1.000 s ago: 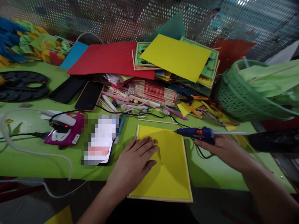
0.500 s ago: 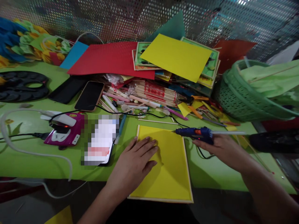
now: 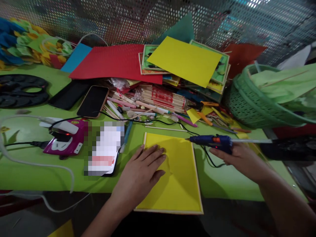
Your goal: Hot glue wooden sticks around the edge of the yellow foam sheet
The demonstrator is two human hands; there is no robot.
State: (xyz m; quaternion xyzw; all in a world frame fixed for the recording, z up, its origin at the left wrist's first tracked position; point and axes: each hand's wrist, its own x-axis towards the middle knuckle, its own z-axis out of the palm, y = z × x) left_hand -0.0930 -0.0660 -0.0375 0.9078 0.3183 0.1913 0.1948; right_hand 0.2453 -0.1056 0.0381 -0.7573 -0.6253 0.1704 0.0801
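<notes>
My left hand (image 3: 143, 171) lies flat with fingers spread on the left half of a yellow sheet framed by thin wooden sticks (image 3: 179, 174), which rests at the near edge of the green table (image 3: 37, 171). My right hand (image 3: 238, 158) grips a blue hot glue gun (image 3: 212, 141) just right of the sheet's top right corner. The gun's nozzle points left and a glue stick pokes out of its back. A black cord runs from the gun across the table.
A purple power strip (image 3: 65, 140) and a blurred phone (image 3: 105, 148) lie left of the sheet. Two dark phones (image 3: 92, 101), a heap of sticks and pens (image 3: 158, 103), red and yellow paper (image 3: 185, 59) fill the back. A green basket (image 3: 256, 98) stands right.
My right hand with the glue gun has drifted slightly to the right. My left hand stays flat on the yellow sheet.
</notes>
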